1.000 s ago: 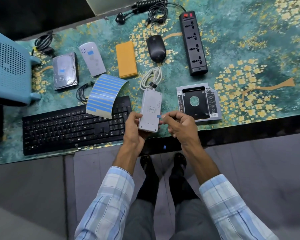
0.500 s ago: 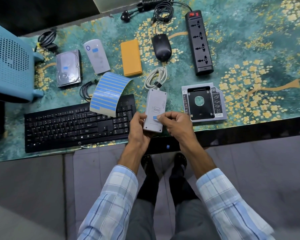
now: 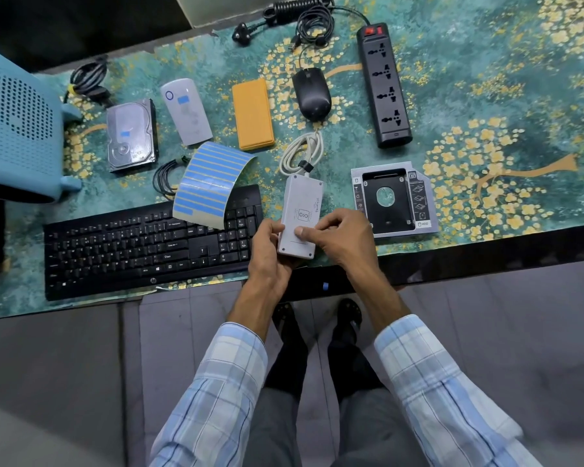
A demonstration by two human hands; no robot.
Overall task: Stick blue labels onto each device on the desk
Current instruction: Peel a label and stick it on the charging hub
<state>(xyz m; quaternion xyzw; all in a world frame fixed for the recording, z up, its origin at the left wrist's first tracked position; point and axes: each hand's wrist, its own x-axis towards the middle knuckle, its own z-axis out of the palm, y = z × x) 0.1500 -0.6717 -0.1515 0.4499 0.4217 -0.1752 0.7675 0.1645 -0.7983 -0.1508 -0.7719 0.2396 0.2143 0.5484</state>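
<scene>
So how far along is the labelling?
Done: hard drive and white gadget carry blue labels. In hand: left hand grips the white box, right hand presses its face. Left: orange block, mouse, power strip, drive caddy, keyboard show none.

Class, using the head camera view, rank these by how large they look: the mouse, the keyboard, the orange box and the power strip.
1. keyboard, clearly largest, though also nearest the camera
2. power strip
3. orange box
4. mouse, only somewhat smaller than the orange box

Grey tiled floor (image 3: 48, 382); teal floral desk (image 3: 486, 79)
</scene>
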